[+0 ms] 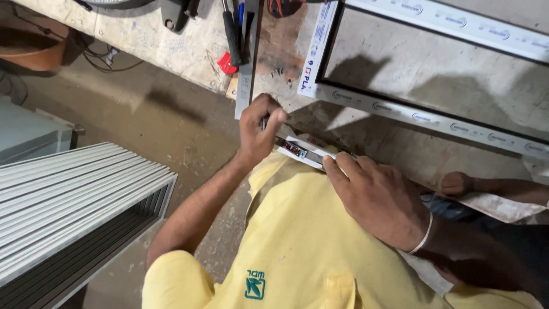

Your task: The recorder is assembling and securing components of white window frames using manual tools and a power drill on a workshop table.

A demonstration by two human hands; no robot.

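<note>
My left hand [258, 130] is closed around a small dark-shafted tool [266, 122], its tip down on a short white profile piece [303, 151]. The piece rests at the workbench edge against my yellow shirt and has a metal fitting with a red spot in its channel. My right hand [374, 197], a thin white band at its wrist, lies flat over the right end of the piece and presses it down. The tool's tip is hidden by my fingers.
A large white window frame [400, 111] lies on the worn workbench [189, 48]. A flat metal bar [246, 74], dark-handled tools [231, 34] and a red scrap [227, 63] sit beyond my left hand. White profiles [74, 194] are stacked at left. Another person's hand [457, 183] rests at right.
</note>
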